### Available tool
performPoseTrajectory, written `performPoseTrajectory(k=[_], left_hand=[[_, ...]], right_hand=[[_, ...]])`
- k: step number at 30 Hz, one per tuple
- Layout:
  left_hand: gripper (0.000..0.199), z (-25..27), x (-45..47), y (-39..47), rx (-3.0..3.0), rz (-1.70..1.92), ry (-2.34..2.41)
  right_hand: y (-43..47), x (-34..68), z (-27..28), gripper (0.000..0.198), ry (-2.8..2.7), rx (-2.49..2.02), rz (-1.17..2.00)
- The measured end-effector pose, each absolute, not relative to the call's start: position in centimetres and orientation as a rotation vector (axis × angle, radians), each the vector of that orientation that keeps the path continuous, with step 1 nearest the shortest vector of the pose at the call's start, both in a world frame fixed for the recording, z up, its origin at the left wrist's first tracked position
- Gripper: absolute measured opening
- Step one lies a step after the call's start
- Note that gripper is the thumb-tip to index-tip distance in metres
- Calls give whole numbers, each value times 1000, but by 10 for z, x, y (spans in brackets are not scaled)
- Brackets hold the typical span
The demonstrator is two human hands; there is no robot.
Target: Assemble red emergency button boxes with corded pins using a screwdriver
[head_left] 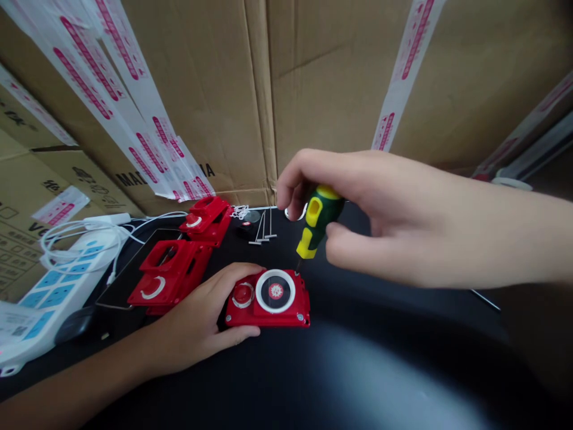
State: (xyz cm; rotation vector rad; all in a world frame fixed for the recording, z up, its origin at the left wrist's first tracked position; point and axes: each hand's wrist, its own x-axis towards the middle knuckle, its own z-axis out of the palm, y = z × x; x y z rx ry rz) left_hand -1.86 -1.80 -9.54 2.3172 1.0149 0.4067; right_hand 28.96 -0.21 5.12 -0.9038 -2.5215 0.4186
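Note:
My left hand (210,319) grips a red plastic housing (268,319) by its left end, fingers behind and thumb along the front edge. A round window in a white ring (276,291) and a small red knob (242,294) sit on its top face, with screws at its corners. In my right hand (358,209) is a screwdriver (320,218) with a green and yellow handle, held tilted from above. Its tip meets the housing's far right corner, where a screw (296,273) shows. The fingers partly cover the handle's top.
Several similar red housings (170,272) stand left, partly on a dark tray (134,269). Beyond lie T-shaped metal pins (264,230) and a white chain (239,212). A power strip (58,292) with a coiled white cable (85,245) is far left. Cardboard boxes (322,77) wall the back.

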Motion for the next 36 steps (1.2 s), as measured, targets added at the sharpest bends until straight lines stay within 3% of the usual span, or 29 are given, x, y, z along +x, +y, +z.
performPoseTrajectory(k=[7,16,18,22,28,36], left_hand=[[74,-95,-20,-19,2336,397,1024],[72,-94,-19,-20,2331,403,1024],[72,-94,-19,-20,2335,406,1024],[73,-94,-19,-20,2344,400,1026],[73,-94,-19,-20,2318,384,1023],[73,-95,-19,-19,2338,388,1033]], right_hand=[[7,287,40,40,-2445,-1199,-79],[-1,290,47,23,-2541,-999,368],[-1,287,48,19,-2542,-1002,340],[2,285,47,35,-2550,-1014,290],[0,286,50,10,-2520,-1034,277],[1,287,49,11,-2428,-1037,299]])
